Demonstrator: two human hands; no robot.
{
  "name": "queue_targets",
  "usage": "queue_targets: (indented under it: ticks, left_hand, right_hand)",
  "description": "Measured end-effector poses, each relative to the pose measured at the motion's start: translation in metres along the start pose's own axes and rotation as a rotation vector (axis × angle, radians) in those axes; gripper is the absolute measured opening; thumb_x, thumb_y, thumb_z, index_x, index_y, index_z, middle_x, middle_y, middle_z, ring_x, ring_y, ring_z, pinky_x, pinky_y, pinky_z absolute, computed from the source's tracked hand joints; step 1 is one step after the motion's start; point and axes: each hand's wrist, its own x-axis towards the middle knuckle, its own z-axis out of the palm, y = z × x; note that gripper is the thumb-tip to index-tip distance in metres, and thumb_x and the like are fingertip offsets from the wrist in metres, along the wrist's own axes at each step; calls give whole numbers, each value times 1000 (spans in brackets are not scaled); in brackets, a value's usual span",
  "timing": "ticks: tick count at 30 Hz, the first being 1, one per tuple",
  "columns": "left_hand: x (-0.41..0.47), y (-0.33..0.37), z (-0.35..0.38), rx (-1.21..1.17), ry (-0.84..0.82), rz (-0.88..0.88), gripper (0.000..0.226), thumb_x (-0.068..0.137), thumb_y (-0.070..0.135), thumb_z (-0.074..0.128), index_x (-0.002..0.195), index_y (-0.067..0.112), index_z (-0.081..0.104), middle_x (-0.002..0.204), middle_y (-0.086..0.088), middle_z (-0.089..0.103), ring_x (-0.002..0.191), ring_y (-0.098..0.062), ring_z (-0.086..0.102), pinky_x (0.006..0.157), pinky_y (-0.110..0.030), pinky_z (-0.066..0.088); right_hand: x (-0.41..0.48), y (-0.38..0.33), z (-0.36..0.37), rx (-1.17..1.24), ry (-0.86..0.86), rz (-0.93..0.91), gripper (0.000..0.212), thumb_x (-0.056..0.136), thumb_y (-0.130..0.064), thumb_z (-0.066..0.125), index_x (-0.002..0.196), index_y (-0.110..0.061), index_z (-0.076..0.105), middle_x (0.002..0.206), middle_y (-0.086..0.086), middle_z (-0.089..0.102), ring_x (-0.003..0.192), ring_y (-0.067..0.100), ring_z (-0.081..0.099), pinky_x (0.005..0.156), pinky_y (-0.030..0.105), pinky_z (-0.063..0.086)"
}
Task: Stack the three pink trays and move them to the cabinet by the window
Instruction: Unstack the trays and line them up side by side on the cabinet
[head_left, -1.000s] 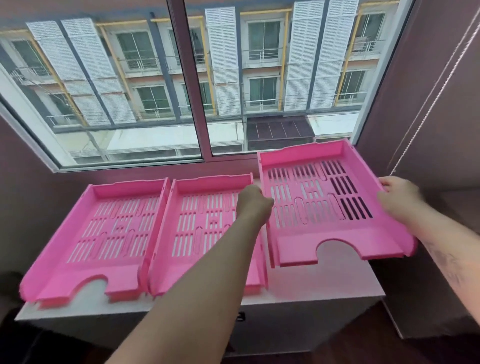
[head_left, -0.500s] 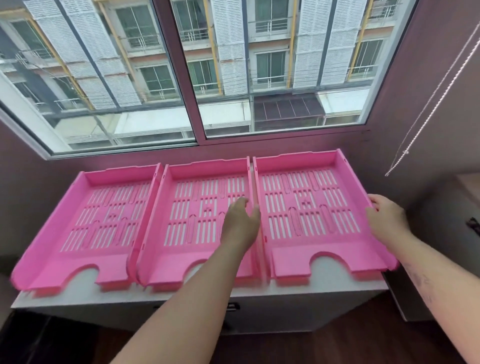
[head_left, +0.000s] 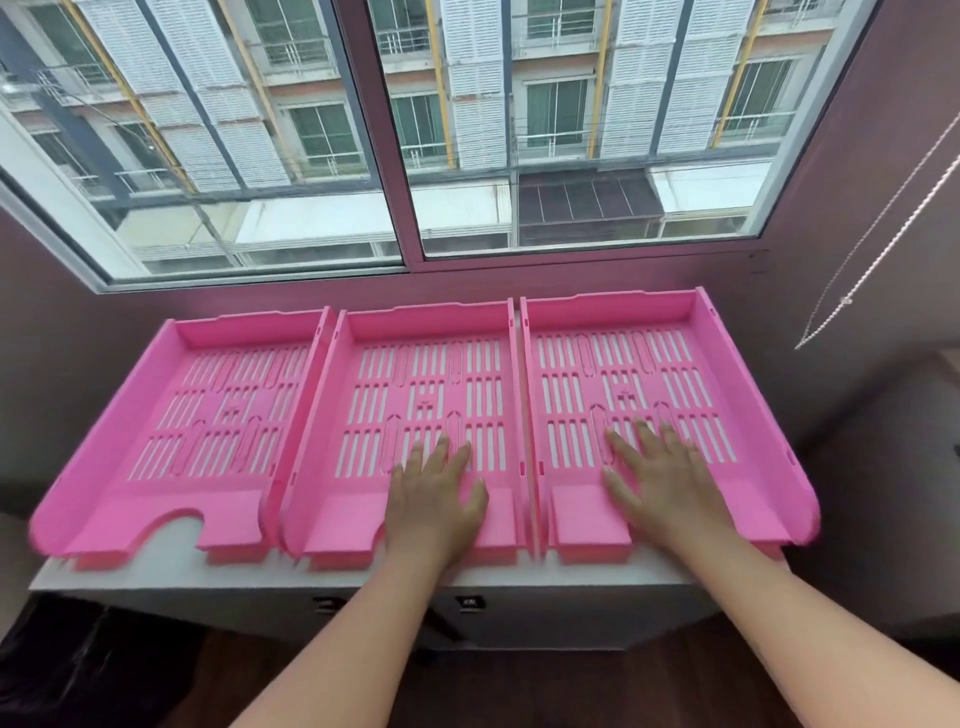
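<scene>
The right tray, held tilted a second ago, is now set flat on the cabinet beside the other two trays. Left hand and right hand are laid open, gripping nothing; placement looks complete.

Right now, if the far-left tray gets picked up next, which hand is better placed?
Left. The left hand lies flat in the middle tray, right beside the far-left tray. The right hand rests in the right tray and would have to cross the left arm.
</scene>
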Motion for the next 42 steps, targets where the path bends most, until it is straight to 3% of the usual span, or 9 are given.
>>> queue_targets:
  ticks: [30, 36, 39, 42]
  left_hand:
    - [59, -6, 4, -18, 22, -20, 70, 83, 64, 31, 149, 41, 22, 161, 7, 16, 150, -24, 8, 120, -50, 5]
    - [57, 1, -4, 20, -13, -21, 69, 87, 62, 31, 151, 37, 20, 162, 3, 14, 150, -27, 6, 120, -52, 6]
    - [57, -3, -31, 52, 32, 5, 68, 89, 59, 34, 150, 31, 27, 160, -3, 24, 148, -30, 16, 119, -52, 14]
    - [58, -24, -72, 49, 154, 23, 65, 89, 55, 41, 146, 24, 37, 154, -7, 37, 143, -30, 28, 116, -51, 24]
  right_hand:
    - [58, -3, 1, -35, -2, -25, 63, 95, -58, 15, 154, -41, 2, 165, 1, -2, 152, 24, -7, 122, 51, 3]
    - [65, -7, -7, -65, -104, 9, 66, 95, -63, 16, 154, -39, -3, 165, 3, -9, 151, 28, -9, 120, 55, -1]
    - [71, -20, -31, -61, -101, 37, 69, 95, -62, 21, 156, -34, 5, 165, 5, 1, 151, 33, -1, 119, 58, 5]
    - [77, -47, -69, -20, 24, 8, 67, 96, -58, 28, 155, -33, 11, 164, 6, 14, 150, 33, 11, 119, 57, 14]
